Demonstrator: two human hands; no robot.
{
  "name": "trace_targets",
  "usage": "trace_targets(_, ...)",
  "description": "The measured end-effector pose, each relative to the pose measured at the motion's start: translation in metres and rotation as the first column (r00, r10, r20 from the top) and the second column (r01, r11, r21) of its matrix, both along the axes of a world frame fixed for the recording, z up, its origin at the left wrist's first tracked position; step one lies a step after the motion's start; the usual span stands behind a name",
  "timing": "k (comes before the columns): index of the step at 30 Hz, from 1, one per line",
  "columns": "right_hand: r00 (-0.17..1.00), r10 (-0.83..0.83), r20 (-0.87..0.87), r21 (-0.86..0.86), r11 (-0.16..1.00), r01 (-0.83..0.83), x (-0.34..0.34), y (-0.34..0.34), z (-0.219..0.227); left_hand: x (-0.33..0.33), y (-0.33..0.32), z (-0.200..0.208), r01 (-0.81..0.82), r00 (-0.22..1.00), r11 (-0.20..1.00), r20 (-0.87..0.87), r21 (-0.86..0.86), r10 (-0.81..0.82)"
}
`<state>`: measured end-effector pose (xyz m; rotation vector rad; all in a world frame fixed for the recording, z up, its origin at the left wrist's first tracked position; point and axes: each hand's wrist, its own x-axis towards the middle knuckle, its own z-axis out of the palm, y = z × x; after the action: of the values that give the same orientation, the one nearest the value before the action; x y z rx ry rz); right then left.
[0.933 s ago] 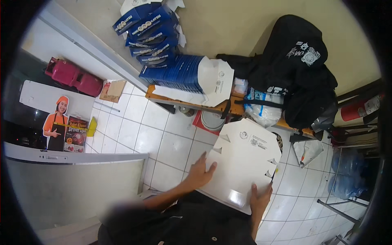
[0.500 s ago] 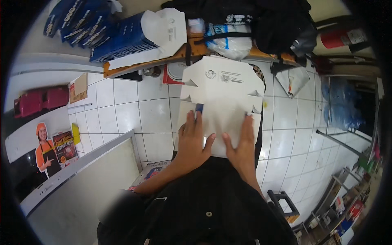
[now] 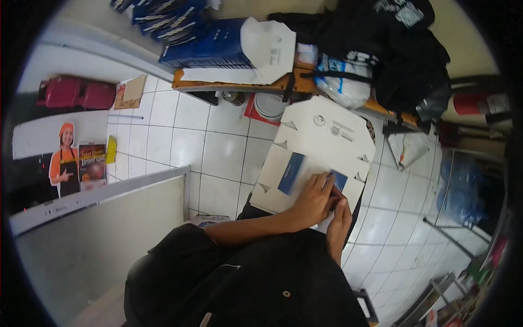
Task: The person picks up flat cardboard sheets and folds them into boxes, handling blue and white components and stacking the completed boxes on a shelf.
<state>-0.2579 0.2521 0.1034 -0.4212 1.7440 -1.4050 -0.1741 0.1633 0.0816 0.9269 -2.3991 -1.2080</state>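
Left hand (image 3: 311,200) is bunched narrow over the right-hand blue flap (image 3: 340,179), right hand (image 3: 339,219) curled beside it; can't tell if either's pinching. The white carton blank (image 3: 310,150) lies just in front of the torso, so lopsided pressure could crease or tip it. Square code (image 3: 335,131) prints tiny; stacked blue cartons' (image 3: 210,46) lettering's blurry.

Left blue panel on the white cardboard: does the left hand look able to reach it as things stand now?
Probably yes: the left hand is close beside the left blue panel, and no object seems to lie between them.
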Motion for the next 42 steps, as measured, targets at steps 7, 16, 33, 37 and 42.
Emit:
trace_targets(7,0.996,-0.084,0.008,0.117,0.99,0.082,-0.039,-0.005,-0.016,-0.023,-0.022,-0.006,-0.185,0.983,0.96,0.056,0.209,0.177)
trace_targets(16,0.971,-0.116,-0.211,-0.044,0.993,0.109,-0.083,0.015,0.025,-0.002,-0.078,0.059,0.054,0.992,0.624,-0.111,0.78,0.053)
trace_targets(33,0.081,-0.061,-0.995,-0.1,0.717,-0.69,-0.092,-0.072,0.19,-0.024,-0.098,0.167,0.364,0.467,0.456,-0.583,0.812,0.665)
trace_targets(37,-0.055,-0.05,-0.997,0.002,0.728,-0.685,-0.1,-0.077,0.19,-0.024,-0.094,0.163,0.388,0.479,0.48,-0.618,0.786,0.624)
trace_targets(42,0.065,0.009,-0.998,-0.039,0.718,-0.695,-0.095,-0.079,0.179,-0.02,-0.095,0.154,0.287,0.523,0.487,-0.561,0.825,0.642)
